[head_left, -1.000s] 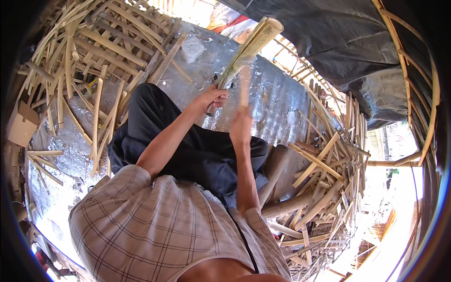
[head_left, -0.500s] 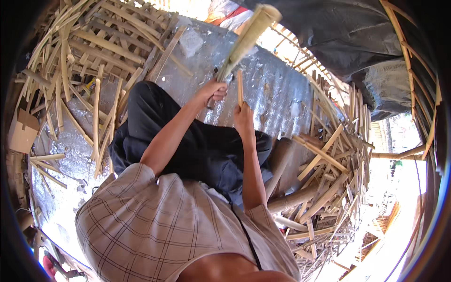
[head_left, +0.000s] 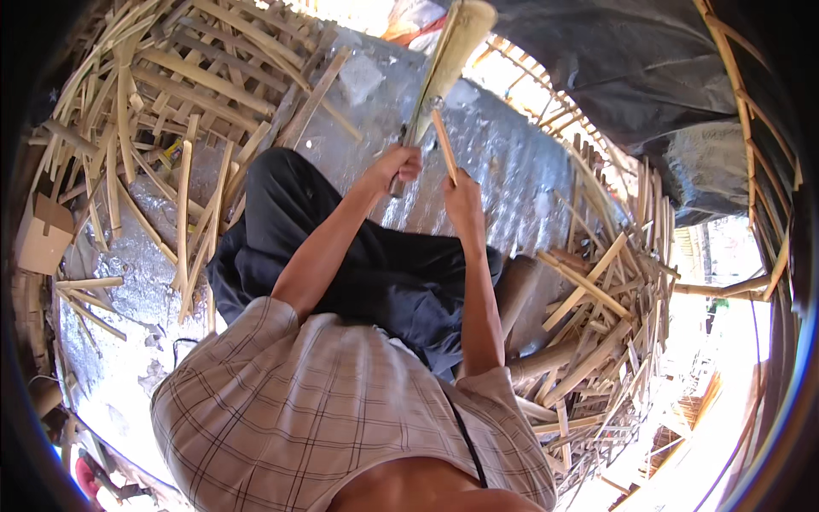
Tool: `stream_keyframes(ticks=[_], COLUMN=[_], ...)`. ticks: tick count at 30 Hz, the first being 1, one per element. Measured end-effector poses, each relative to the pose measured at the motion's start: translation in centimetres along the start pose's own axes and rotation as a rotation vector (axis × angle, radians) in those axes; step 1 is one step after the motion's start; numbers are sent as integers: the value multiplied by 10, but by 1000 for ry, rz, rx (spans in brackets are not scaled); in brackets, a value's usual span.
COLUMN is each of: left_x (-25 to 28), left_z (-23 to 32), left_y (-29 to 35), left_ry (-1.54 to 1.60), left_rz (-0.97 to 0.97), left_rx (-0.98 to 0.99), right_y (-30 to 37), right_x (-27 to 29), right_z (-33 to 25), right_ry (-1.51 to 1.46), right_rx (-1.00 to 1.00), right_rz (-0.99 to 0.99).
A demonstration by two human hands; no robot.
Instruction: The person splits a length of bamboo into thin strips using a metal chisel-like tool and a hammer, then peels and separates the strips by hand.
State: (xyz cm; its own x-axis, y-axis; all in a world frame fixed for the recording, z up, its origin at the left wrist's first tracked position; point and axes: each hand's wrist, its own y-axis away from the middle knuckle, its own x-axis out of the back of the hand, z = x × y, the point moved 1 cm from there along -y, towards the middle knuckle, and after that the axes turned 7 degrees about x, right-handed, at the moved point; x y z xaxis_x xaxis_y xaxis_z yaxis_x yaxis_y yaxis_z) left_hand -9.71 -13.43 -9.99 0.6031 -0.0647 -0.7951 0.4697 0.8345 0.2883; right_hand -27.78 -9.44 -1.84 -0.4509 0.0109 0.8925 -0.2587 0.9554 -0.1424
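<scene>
My left hand (head_left: 397,167) is closed round the dark handle of what looks like a large knife (head_left: 415,126). Its blade runs up against a long, pale split piece of bamboo (head_left: 456,47), which slants away toward the top of the view. Where blade and bamboo meet is hard to make out. In my right hand (head_left: 463,198), fingers wrapped, is a short flat stick of bamboo (head_left: 444,145). It leans left, its tip close to the bamboo's lower end; whether they touch I cannot tell. Both hands are beyond my crossed legs (head_left: 341,247).
A worn metal sheet (head_left: 512,188) lies beneath. Bamboo strips pile up on the right (head_left: 597,341) and left (head_left: 183,213), near a woven bamboo lattice (head_left: 205,94). A cardboard box (head_left: 45,235) stands far left. Dark sheeting (head_left: 631,68) hangs at the upper right.
The bamboo piece has swung a little up and is more upright. My right hand has moved slightly right and away from me, and its stick now leans left with the tip farther up.
</scene>
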Motion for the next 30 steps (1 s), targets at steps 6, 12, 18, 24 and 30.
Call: stream_keyframes(ticks=[6, 12, 18, 24, 30], left_x=[4, -34, 8, -37, 14], left_z=[11, -13, 13, -9, 11], left_y=[-8, -29, -29, -39, -42], left_ry=[36, -60, 16, -52, -112], left_rz=[42, -5, 71, -12, 34], left_rx=[90, 27, 107, 58, 160], right_y=[-39, 14, -20, -12, -40], right_x=[166, -28, 140, 8, 117], right_z=[-87, 35, -78, 18, -69], right_ry=[-212, 100, -127, 17, 13], right_rx=[98, -53, 20, 76, 152], right_rz=[603, 104, 389, 574, 469])
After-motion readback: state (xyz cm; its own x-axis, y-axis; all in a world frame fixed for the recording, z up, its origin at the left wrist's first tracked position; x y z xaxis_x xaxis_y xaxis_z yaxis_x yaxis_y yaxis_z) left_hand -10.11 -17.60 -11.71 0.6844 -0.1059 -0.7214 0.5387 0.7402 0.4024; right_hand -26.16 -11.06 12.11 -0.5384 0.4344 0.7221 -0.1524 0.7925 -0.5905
